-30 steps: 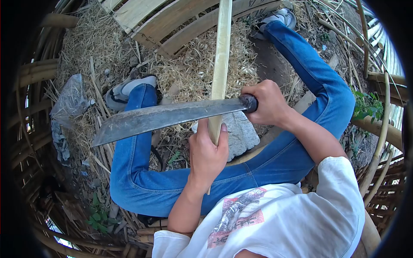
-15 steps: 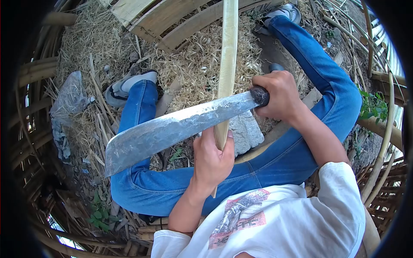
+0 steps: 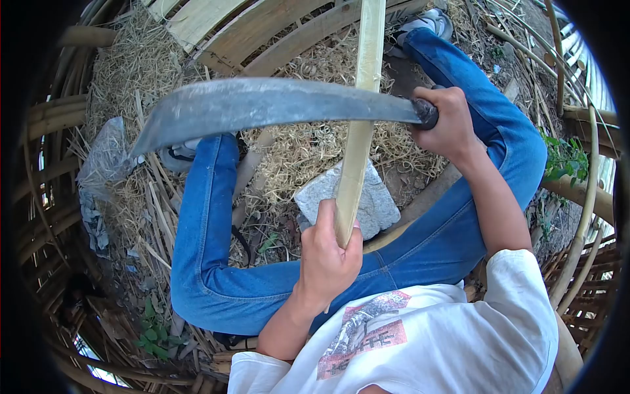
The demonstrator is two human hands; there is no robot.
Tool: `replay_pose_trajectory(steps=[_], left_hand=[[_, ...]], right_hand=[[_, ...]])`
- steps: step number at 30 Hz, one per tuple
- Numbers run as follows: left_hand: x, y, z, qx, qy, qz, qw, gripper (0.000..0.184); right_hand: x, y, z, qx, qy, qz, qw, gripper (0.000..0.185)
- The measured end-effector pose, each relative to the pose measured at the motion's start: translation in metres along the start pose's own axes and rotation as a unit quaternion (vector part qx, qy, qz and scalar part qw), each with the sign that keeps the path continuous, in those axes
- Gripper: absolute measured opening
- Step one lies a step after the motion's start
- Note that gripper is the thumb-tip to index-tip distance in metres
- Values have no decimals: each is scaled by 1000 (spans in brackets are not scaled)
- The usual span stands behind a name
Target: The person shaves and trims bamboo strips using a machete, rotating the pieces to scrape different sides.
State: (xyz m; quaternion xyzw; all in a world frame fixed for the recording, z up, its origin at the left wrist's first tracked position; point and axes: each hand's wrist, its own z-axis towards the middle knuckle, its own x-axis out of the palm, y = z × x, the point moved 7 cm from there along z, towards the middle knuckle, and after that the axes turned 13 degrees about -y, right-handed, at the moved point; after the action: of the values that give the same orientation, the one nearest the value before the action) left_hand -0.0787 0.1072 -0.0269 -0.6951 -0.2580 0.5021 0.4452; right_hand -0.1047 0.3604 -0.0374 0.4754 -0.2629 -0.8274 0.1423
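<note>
My right hand (image 3: 449, 125) is closed round the dark handle of a large machete (image 3: 262, 102). The broad, worn blade points left and lies across the upper part of a pale bamboo strip (image 3: 361, 154). Whether the edge touches the strip, I cannot tell. Gripped near its lower end, the strip rises away from my left hand (image 3: 330, 253), with the thumb and fingers wrapped round it. Beneath the strip, between my legs, lies a flat grey stone (image 3: 377, 203).
Curly shavings (image 3: 289, 157) cover the ground ahead. Split bamboo slats (image 3: 256, 36) lie at the top. On the left is a clear plastic bag (image 3: 108, 151). Bamboo poles (image 3: 587, 197) stand at the right, and my jeans-clad legs (image 3: 210, 197) flank the stone.
The machete has moved up and away along the strip, my right hand with it. The strip's far end has tilted slightly right. More of the stone shows now.
</note>
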Motion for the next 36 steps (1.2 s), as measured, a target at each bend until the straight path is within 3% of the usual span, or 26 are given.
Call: replay_pose_trajectory(steps=[5, 12, 15, 21, 22, 25, 30, 36], left_hand=[[-1, 8, 0, -1, -5, 18, 1000, 24], [1, 7, 2, -9, 21, 1, 1000, 28], [-2, 5, 0, -4, 17, 8, 1000, 27], [-6, 5, -6, -16, 38, -6, 999, 27], [-6, 4, -9, -17, 47, -12, 999, 26], [3, 5, -13, -10, 36, -20, 999, 18], [0, 6, -13, -21, 19, -12, 1000, 17], [-13, -7, -21, -11, 55, 1, 998, 18]], right_hand=[[22, 33, -16, -19, 98, 2, 995, 16], [9, 29, -11, -53, 17, -29, 998, 23], [10, 21, -12, -52, 16, -40, 998, 34], [-8, 11, 5, -60, -55, -93, 992, 25], [-18, -7, 12, -28, -106, -128, 986, 19], [-30, -33, 25, 52, -122, -75, 988, 16], [2, 8, -1, 16, 5, 14, 1000, 12], [-21, -12, 18, 20, -77, -14, 997, 14]])
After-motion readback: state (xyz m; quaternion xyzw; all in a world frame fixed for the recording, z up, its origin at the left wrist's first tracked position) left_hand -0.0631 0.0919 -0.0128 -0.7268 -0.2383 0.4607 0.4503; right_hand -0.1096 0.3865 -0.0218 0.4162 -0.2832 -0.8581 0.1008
